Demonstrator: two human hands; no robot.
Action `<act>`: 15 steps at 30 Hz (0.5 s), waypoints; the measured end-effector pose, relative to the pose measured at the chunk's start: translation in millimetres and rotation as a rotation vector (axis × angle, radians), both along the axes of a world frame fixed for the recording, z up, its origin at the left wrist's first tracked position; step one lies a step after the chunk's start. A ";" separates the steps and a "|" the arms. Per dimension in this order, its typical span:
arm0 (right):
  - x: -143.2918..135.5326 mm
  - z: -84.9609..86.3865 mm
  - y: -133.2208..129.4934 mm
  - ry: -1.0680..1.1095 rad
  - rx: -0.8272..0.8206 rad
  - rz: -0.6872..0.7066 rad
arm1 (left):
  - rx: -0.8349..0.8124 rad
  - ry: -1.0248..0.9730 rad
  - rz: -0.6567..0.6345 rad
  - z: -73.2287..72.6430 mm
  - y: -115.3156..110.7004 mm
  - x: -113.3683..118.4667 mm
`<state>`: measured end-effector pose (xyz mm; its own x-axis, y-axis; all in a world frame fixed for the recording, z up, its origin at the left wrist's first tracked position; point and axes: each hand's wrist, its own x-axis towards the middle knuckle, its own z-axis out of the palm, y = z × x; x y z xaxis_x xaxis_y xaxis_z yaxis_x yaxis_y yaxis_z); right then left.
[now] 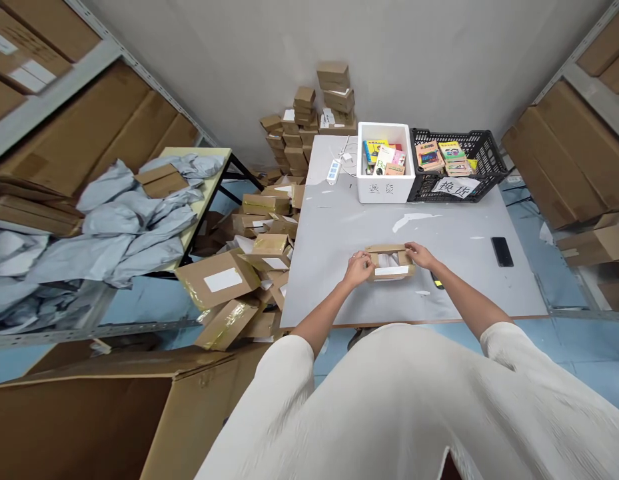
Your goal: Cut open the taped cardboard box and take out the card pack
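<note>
Hard to discern pale contents (pixel 388 259) of open cardboard box (pixel 404 258); gripping opposite ends with curled left hand (pixel 360 269) and right hand (pixel 420 256), arms (pixel 322 313) outstretched.

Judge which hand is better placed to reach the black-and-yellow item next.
Probably the right hand: it is at the right side of the open box, nearer the black-and-yellow item, which shows beside the right forearm. The left hand is opposite.
</note>
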<state>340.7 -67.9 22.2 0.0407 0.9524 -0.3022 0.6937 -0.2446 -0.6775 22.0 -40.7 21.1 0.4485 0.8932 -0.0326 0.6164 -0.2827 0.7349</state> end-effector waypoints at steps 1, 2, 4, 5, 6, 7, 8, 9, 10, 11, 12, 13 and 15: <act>-2.6 0.6 -1.4 -0.024 0.006 0.032 | -0.015 0.007 -0.017 0.5 -2.4 -1.6; -5.0 0.9 -2.8 -0.049 0.015 0.069 | -0.033 0.016 -0.030 0.9 -4.4 -3.2; -8.2 1.2 -5.1 -0.093 0.040 0.142 | -0.077 0.036 -0.051 1.3 -7.1 -6.1; -8.9 1.4 -5.5 -0.107 0.053 0.171 | -0.102 0.049 -0.070 1.3 -7.7 -7.5; -9.0 1.6 -5.4 -0.117 0.060 0.191 | -0.125 0.064 -0.095 1.3 -8.0 -8.9; -8.9 2.1 -4.7 -0.125 0.060 0.201 | -0.144 0.084 -0.129 1.0 -8.5 -10.4; -8.6 2.7 -3.7 -0.131 0.053 0.204 | -0.154 0.110 -0.171 0.4 -9.3 -12.0; -8.5 3.4 -2.4 -0.138 0.040 0.203 | -0.153 0.143 -0.218 -0.6 -10.8 -13.6; -8.7 4.1 -1.2 -0.147 0.024 0.203 | -0.141 0.180 -0.263 -2.0 -13.1 -15.0; -9.4 4.5 -0.4 -0.158 0.010 0.204 | -0.121 0.214 -0.301 -3.6 -15.9 -16.2; -10.7 4.6 -0.1 -0.170 0.002 0.207 | -0.096 0.241 -0.326 -5.4 -19.0 -16.8; -12.5 4.2 -0.4 -0.183 0.001 0.209 | -0.071 0.258 -0.337 -7.2 -21.8 -16.8; -17.5 1.0 -2.7 -0.209 0.024 0.205 | -0.029 0.272 -0.328 -10.2 -25.1 -15.1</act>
<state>323.2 -70.6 23.2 -0.0941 0.9540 -0.2847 0.8519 -0.0708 -0.5189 6.9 -65.8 10.9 0.6806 0.7015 -0.2116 0.6695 -0.4781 0.5685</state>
